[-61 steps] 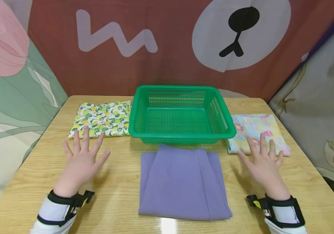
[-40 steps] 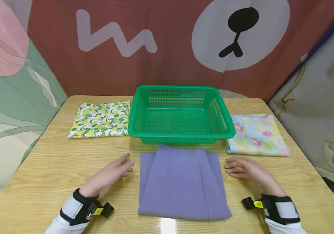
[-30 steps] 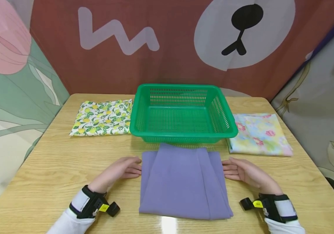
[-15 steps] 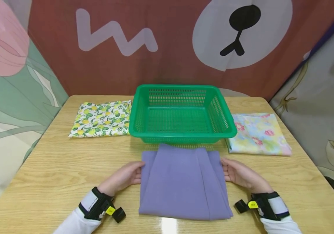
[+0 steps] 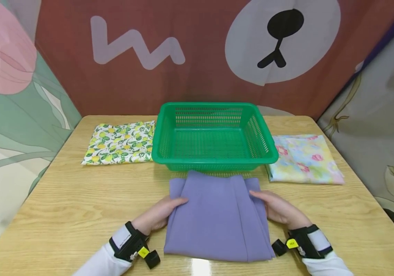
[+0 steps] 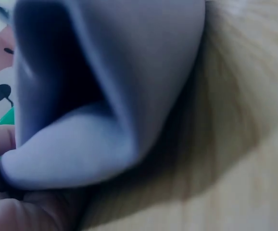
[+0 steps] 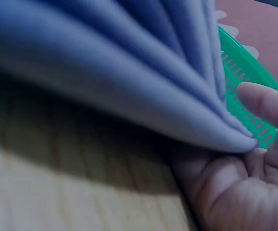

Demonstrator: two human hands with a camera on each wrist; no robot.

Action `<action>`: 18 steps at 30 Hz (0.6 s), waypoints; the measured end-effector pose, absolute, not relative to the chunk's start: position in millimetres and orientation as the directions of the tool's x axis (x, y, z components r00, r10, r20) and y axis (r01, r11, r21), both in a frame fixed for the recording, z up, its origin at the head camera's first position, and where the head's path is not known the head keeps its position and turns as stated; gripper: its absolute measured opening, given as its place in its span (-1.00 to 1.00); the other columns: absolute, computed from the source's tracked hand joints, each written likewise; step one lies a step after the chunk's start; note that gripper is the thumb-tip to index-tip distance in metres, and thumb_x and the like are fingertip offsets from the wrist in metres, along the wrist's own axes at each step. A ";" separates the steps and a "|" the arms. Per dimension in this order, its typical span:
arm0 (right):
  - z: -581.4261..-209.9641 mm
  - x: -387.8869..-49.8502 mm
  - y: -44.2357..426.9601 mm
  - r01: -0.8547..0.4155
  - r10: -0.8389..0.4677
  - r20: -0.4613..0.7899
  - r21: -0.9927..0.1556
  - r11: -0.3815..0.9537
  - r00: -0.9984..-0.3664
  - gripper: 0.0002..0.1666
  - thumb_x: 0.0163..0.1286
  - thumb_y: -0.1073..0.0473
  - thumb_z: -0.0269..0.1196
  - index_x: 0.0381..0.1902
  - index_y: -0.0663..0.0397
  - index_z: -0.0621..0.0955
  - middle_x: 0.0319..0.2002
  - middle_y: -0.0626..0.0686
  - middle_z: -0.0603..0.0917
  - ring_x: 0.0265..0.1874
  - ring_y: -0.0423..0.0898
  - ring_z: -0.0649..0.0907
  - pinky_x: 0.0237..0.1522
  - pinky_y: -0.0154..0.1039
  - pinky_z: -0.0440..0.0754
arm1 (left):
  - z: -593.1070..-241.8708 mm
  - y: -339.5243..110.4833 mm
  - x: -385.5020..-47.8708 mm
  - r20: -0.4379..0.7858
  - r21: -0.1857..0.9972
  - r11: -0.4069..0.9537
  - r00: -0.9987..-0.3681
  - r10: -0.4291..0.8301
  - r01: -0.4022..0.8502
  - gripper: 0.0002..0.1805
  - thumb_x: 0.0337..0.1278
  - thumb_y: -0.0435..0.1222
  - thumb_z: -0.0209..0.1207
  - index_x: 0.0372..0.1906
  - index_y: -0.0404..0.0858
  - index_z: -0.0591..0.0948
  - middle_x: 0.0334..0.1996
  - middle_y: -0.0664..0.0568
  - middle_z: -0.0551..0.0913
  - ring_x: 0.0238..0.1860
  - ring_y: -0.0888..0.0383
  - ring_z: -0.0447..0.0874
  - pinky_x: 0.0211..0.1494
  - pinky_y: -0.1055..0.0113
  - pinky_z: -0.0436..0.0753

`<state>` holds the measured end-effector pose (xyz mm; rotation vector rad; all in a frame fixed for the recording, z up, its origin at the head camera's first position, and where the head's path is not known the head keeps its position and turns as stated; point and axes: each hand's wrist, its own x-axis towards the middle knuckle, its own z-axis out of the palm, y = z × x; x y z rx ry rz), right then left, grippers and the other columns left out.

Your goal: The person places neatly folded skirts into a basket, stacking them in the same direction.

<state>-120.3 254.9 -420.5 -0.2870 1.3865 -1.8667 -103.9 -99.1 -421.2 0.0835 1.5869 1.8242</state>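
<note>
A folded purple cloth (image 5: 214, 218) lies in the middle of the table, in front of a green plastic basket (image 5: 214, 163). My left hand (image 5: 159, 214) grips its left edge, thumb on top and the other fingers underneath. At the opposite edge my right hand (image 5: 281, 209) holds the cloth, thumb over the top and fingers tucked below. In the left wrist view the cloth's folded layers (image 6: 81, 144) gape above the table. The right wrist view shows several stacked layers (image 7: 177, 96) resting over fingers (image 7: 221, 178), whose tips are hidden.
Left of the basket lies a folded lemon-print cloth (image 5: 121, 143). A folded pastel floral cloth (image 5: 307, 159) sits at the basket's right. The wooden table (image 5: 62, 207) ends at a brown printed curtain (image 5: 197, 84) behind.
Both hands, spread over the table at first, have turned inward to the purple cloth's sides. Their fingers have slid under the edges and the thumbs have come onto the top, drawing the sides slightly inward.
</note>
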 end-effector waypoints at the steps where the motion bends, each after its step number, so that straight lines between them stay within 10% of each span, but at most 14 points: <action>1: -420.2 -120.5 253.3 0.450 -0.688 -0.276 -0.889 -0.082 -0.671 -0.63 0.58 0.09 -0.21 0.12 0.09 0.43 -0.05 -0.08 0.66 -0.07 -0.22 0.65 -0.02 -0.31 0.61 | -421.1 -98.2 -103.9 -0.388 0.891 0.009 -0.752 0.532 -0.453 -0.37 0.34 -0.16 -0.03 0.33 -0.46 0.12 0.01 -0.10 0.53 -0.13 0.20 0.60 -0.02 0.27 0.61; 9: -423.5 -123.0 243.0 0.462 -0.621 -0.393 -0.885 0.055 -0.678 -0.19 0.52 0.06 -0.07 0.39 0.45 -0.18 0.06 0.03 0.51 0.00 -0.13 0.62 0.04 -0.18 0.60 | -418.6 -94.2 -103.5 -0.383 0.905 0.045 -0.763 0.522 -0.423 -0.29 0.30 -0.20 0.03 0.40 -0.42 0.04 0.27 -0.30 0.32 0.04 0.10 0.54 0.12 0.16 0.56; 18: -423.4 -120.2 238.0 0.420 -0.565 -0.401 -0.902 0.103 -0.721 -0.09 0.42 0.14 0.09 0.38 0.46 -0.19 0.07 0.14 0.47 -0.03 -0.10 0.60 0.03 -0.16 0.59 | -418.3 -94.1 -102.1 -0.362 0.914 0.038 -0.767 0.530 -0.405 -0.27 0.28 -0.25 0.06 0.41 -0.42 0.02 0.30 -0.33 0.28 0.14 0.02 0.48 0.16 0.12 0.54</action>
